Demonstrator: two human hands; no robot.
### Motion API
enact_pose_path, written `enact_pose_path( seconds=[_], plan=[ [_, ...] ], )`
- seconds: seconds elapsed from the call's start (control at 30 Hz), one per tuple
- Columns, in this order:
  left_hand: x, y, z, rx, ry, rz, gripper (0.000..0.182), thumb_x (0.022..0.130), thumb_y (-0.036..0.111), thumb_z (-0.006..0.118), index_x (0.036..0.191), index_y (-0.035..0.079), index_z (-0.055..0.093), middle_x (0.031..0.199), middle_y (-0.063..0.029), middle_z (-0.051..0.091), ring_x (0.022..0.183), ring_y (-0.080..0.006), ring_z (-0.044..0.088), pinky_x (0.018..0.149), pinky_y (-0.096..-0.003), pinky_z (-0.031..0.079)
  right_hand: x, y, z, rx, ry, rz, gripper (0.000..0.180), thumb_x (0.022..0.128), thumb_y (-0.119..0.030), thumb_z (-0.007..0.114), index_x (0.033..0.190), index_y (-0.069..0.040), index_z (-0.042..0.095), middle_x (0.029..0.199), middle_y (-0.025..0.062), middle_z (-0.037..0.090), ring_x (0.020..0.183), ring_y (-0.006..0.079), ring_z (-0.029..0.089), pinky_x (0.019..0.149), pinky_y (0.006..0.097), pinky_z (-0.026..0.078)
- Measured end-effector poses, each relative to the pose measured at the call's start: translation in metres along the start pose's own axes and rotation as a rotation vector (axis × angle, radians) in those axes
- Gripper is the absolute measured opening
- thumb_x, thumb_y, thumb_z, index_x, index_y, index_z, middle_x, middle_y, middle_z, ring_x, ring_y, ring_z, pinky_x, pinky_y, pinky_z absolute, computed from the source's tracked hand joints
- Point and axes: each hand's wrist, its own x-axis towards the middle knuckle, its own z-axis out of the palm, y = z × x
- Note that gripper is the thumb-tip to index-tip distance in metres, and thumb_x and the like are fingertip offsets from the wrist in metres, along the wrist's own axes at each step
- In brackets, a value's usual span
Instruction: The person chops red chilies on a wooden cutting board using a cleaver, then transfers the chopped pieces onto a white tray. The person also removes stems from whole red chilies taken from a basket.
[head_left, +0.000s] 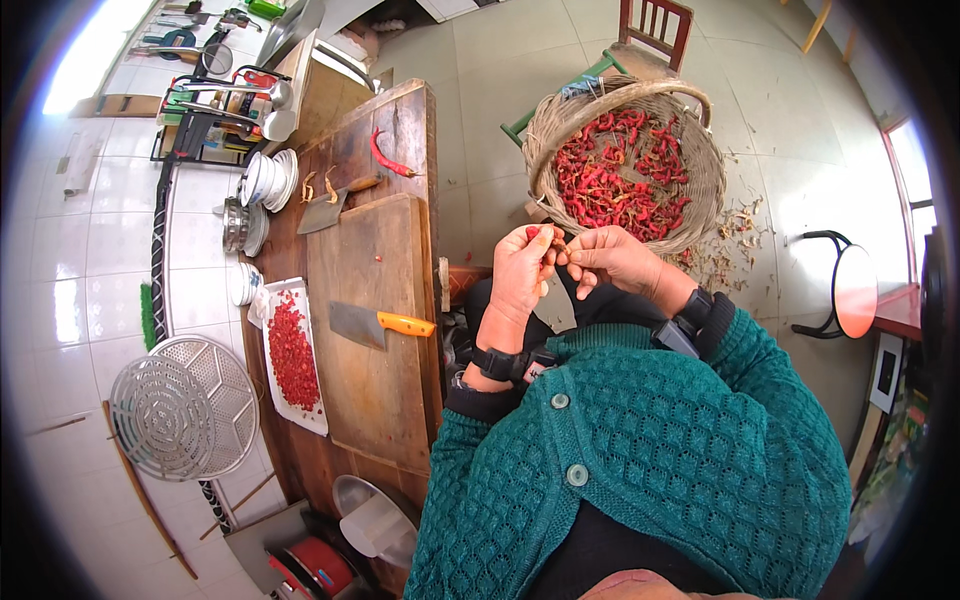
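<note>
Both hands meet in front of my knees, near the rim of a wicker basket (716, 169). In my left hand (514, 266) is a red chili pepper (533, 233), mostly hidden by the fingers. My right hand (619, 259) pinches a dry brownish bit at the pepper's end (562, 246). Many red chili peppers (619, 202) lie in the basket, below its arched handle. To my left, a cleaver with an orange handle (405, 324) rests on a wooden cutting board (375, 255). Chopped red chili (291, 352) fills a white tray (319, 409) beside the board.
A single chili (390, 156) and a second cleaver (322, 214) lie on the wooden table (341, 157). Bowls (259, 180) stand along the wall side. Dry scraps (739, 225) litter the floor right of the basket. A chair (656, 34) and a round stool (855, 291) stand nearby.
</note>
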Motion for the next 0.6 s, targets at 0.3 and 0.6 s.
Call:
enact_pose_path(
  seconds=[0.3, 0.6],
  plan=[
    [0.002, -0.001, -0.001, 0.027, 0.017, -0.010, 0.014, 0.097, 0.011, 0.059, 0.099, -0.001, 0.066, 0.079, -0.0055, 0.063, 0.058, -0.0053, 0.051, 0.043, -0.0171, 0.033, 0.000, -0.001, -0.006, 0.199, -0.037, 0.113, 0.021, 0.099, -0.018, 0.054, 0.093, 0.001, 0.061, 0.063, 0.0044, 0.055, 0.043, 0.0083, 0.046, 0.055, 0.0350, 0.060],
    [-0.005, 0.005, 0.003, 0.353, -0.037, -0.061, 0.013, 0.097, 0.013, 0.059, 0.092, 0.002, 0.064, 0.074, -0.0018, 0.059, 0.053, -0.0039, 0.047, 0.042, -0.0166, 0.032, 0.002, 0.001, -0.012, 0.037, 0.027, 0.087, 0.028, 0.100, -0.025, 0.053, 0.088, -0.001, 0.059, 0.059, 0.0016, 0.051, 0.041, 0.0075, 0.043, 0.049, 0.0323, 0.057]
  ],
)
